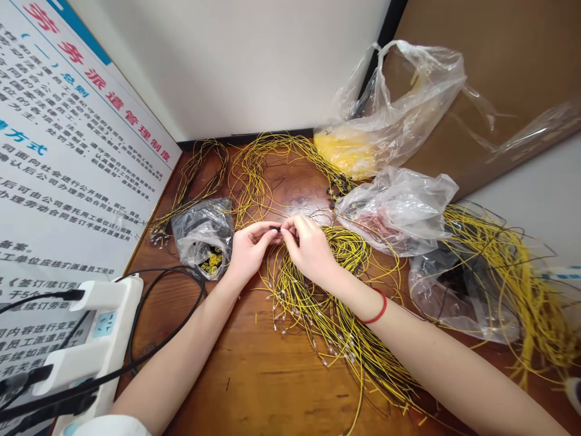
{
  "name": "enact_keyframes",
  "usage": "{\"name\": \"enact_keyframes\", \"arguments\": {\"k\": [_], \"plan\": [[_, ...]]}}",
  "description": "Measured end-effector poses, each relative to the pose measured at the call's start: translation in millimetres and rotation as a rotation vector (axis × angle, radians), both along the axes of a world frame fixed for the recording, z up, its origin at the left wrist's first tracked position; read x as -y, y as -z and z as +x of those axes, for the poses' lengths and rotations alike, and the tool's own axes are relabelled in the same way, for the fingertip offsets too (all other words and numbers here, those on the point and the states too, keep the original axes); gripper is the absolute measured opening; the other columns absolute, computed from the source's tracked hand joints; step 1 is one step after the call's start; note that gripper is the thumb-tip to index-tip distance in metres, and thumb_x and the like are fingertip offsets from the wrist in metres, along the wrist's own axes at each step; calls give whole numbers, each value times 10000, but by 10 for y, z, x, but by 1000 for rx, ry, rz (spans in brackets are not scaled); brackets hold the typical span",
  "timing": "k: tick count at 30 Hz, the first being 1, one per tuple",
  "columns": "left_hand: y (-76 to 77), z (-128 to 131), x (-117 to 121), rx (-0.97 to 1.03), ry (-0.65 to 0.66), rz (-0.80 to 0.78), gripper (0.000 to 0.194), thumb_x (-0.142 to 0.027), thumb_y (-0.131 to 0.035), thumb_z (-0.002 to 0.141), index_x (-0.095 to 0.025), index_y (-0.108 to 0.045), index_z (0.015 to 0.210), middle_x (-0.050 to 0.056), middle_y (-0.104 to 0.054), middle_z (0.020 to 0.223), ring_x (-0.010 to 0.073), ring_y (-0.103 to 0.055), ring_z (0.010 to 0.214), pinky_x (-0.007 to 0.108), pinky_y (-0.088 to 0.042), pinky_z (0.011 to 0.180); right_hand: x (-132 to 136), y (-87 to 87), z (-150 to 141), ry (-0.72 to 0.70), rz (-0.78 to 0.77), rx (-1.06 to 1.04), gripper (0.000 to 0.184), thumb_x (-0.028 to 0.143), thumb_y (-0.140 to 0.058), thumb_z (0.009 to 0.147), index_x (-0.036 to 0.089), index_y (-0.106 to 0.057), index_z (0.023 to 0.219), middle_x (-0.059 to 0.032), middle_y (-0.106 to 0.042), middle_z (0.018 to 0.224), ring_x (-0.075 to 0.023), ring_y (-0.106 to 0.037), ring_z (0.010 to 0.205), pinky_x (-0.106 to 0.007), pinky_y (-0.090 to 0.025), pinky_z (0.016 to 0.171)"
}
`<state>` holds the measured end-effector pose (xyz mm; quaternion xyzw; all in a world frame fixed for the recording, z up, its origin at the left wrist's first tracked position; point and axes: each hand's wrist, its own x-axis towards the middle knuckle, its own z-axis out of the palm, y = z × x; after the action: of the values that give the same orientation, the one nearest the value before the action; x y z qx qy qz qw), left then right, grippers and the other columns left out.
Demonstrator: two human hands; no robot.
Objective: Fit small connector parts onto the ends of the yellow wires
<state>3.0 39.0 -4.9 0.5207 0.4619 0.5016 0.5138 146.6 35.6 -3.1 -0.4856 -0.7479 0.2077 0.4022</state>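
Note:
My left hand (251, 246) and my right hand (308, 245) meet over the middle of the wooden table. Between their fingertips is a small black part (275, 228), pinched from both sides; its exact kind is too small to make out. Beneath and beside my right hand lies a big bundle of yellow and black wires (338, 315), with shiny metal-looking ends on its near left side. Just left of my left hand stands an open plastic bag (203, 233) with small yellow and black pieces (210, 261) in it.
More wire bundles (261, 163) lie along the back and more wires (512, 272) at the right. Clear bags hold yellow pieces (347, 151) and reddish contents (379, 221). A white power strip (106, 339) with black cables is at left, near a printed board (82, 115).

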Motion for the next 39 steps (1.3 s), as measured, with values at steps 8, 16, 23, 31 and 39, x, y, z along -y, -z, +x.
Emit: {"name": "enact_keyframes", "arguments": {"k": [8,16,23,31,39], "plan": [[-16,-29,-6,-29,-25,-13,280,-357,-728,706,-128,-706,866,68,-746,824,174,-706,709,326,-602,737,32,-23,-41,15,-27,-21,102,210,-449,897,190,-507,815,-51,-586,793,-175,-524,751,-312,-394,701],[19,-6,12,-96,-47,59,195,-290,-688,738,-136,-714,854,61,-745,830,179,-707,742,319,-593,757,27,-22,-29,29,-80,-46,72,194,-481,877,195,-507,809,-42,-588,782,-171,-532,746,-301,-395,684],[31,-26,28,-287,-42,156,160,-240,-631,788,-159,-726,889,45,-753,859,171,-710,765,287,-582,773,25,-13,-28,37,-128,-30,88,191,-461,890,187,-509,817,-54,-607,800,-179,-547,762,-312,-397,699],[24,-21,26,-277,-37,129,175,-269,-646,781,-158,-731,885,49,-756,846,188,-716,769,304,-588,771,18,-11,-14,38,-135,-59,85,176,-495,875,198,-512,794,-47,-629,800,-179,-577,766,-321,-426,707],[23,-11,11,-155,-73,85,195,-288,-663,763,-144,-721,880,65,-752,871,190,-711,793,316,-588,763,3,-67,21,-18,-219,-267,82,197,-617,827,201,-566,891,-24,-693,836,-156,-653,764,-322,-499,745]]}}
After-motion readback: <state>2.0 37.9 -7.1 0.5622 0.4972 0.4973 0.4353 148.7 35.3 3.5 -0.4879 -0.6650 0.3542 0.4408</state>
